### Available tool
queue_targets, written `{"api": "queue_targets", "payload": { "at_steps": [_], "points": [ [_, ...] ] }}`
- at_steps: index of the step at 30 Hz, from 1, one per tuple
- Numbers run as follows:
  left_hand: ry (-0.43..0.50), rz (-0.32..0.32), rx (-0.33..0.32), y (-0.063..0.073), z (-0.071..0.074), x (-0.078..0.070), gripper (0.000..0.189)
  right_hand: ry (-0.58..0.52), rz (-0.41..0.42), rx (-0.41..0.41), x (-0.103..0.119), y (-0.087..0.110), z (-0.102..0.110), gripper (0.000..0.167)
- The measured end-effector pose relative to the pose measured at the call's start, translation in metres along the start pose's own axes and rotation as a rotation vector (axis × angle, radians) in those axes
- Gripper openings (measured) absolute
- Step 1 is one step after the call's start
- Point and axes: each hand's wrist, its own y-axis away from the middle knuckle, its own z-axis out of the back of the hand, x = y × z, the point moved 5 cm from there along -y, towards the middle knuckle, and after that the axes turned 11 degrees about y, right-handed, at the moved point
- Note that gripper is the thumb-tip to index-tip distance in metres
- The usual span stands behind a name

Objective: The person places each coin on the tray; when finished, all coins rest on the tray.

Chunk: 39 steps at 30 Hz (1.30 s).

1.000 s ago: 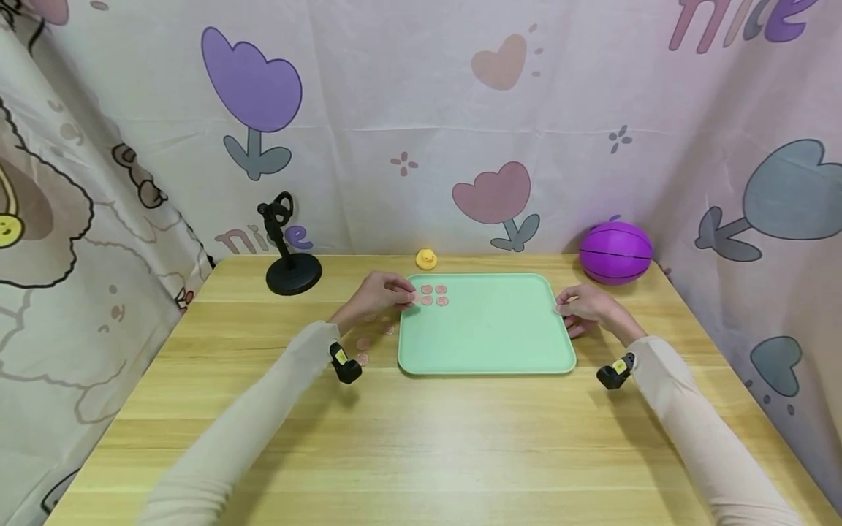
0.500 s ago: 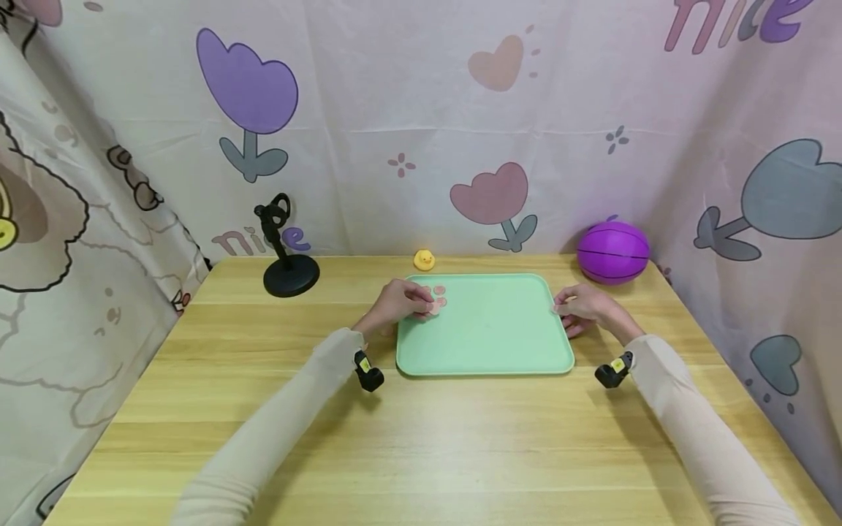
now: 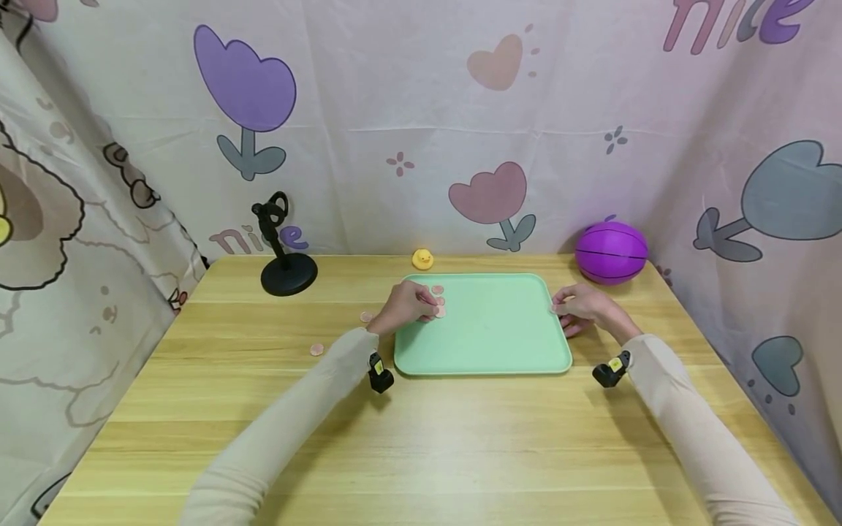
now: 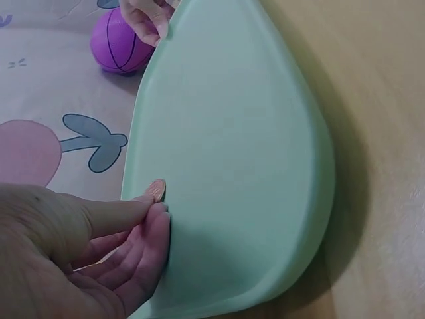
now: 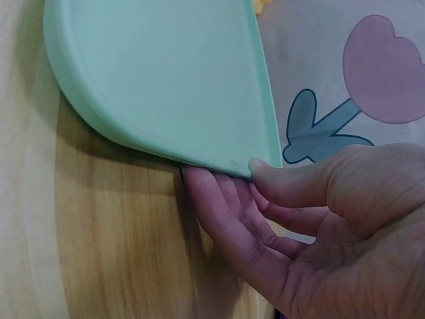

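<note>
Left hand [image 3: 409,302]: pinching a coin [image 4: 157,190] over the tray [image 3: 500,329], left side
Right hand [image 3: 582,307]: gripping the tray's right edge
Other coins [image 3: 316,350]: lying left, on tray and counter [image 3: 434,453]

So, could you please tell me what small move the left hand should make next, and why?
I'd probably have the left hand set its coin down on the tray: it is pinched there, close to other coins, and the right hand holds the tray's far side.
</note>
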Motion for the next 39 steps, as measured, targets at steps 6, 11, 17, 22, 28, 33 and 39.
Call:
{"api": "queue_targets", "payload": {
  "at_steps": [6,11,17,22,28,33,39],
  "points": [
    [-0.083,-0.031,0.003,0.001,0.000,-0.003,0.004,0.003,0.000,0.004,0.002,-0.001,-0.001,0.027],
    [-0.119,-0.043,-0.002,0.002,0.005,-0.002,0.004,-0.004,0.001,0.011,0.005,-0.003,-0.002,0.026],
    [-0.097,-0.058,-0.024,0.003,0.022,-0.007,0.006,-0.014,0.020,0.020,0.006,-0.003,-0.002,0.026],
    [-0.104,-0.098,-0.074,0.004,0.037,-0.012,0.012,-0.032,0.038,0.027,0.002,-0.001,0.000,0.027],
    [-0.109,-0.128,-0.075,0.009,0.051,-0.008,0.015,-0.037,0.036,0.033,-0.004,0.003,0.002,0.026],
    [-0.154,-0.157,-0.108,0.016,0.073,-0.002,0.015,-0.036,0.038,0.040,-0.003,0.001,0.000,0.024],
    [-0.203,-0.153,-0.119,0.023,0.096,0.005,0.013,-0.030,0.038,0.043,-0.001,-0.001,-0.001,0.023]
  ]
}}
